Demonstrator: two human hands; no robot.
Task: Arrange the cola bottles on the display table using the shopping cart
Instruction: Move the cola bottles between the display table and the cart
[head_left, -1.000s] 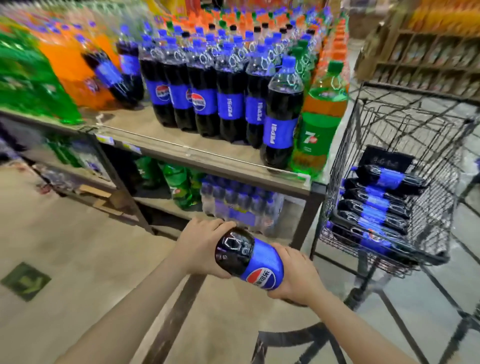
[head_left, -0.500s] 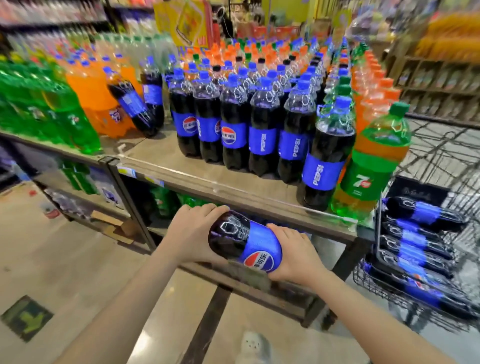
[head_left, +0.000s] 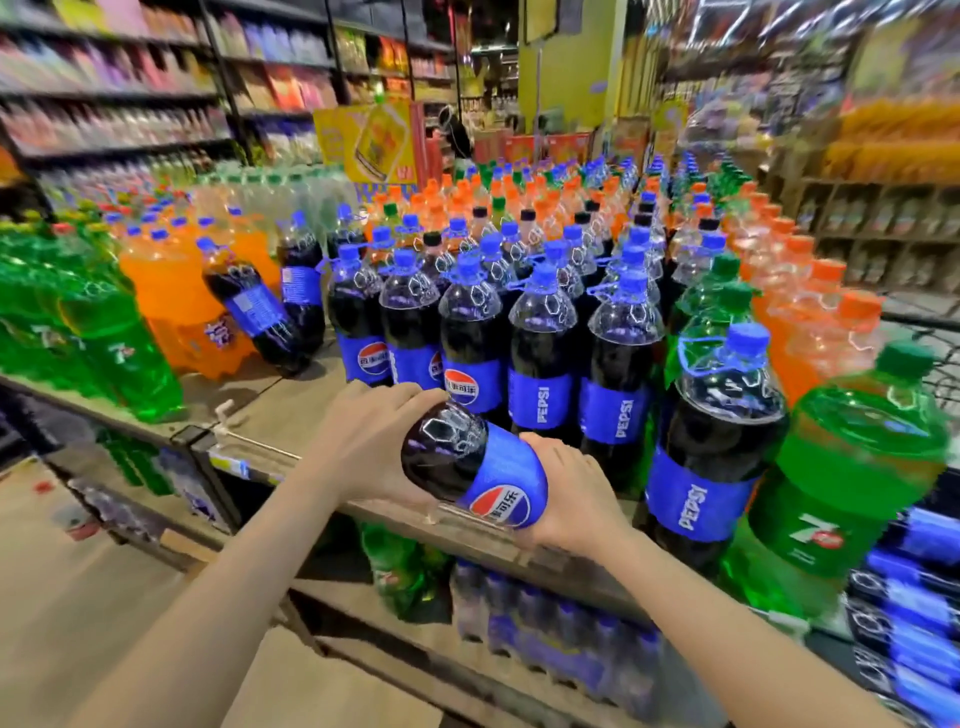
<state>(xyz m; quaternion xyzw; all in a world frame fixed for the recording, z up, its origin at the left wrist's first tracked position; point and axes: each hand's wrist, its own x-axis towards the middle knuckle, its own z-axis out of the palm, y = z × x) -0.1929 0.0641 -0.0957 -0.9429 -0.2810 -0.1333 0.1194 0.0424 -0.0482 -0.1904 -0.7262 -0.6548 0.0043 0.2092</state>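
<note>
Cola bottle in transit now lies on its side between the person's two hands, raised to the level of the display table and hanging just over its front edge, where a second ago it was carried low, well below the tabletop and close to the shopping cart. The left hand cups the rounded base end with fingers curled over the top, and the right hand wraps the blue label from the far side; both have a firm hold and neither is opening. The view has swung up and toward the table as well, so the cart has slid to the right edge, with more cola bottles lying in it. On the table a block of upright cola bottles stands in rows, one more stands forward at the right beside a green 7up bottle, and a bare strip of tabletop lies just ahead of the hands. The lift seems finished; what is left, by this reading, is tipping the bottle upright and setting it in that bare strip beside the front row.
</note>
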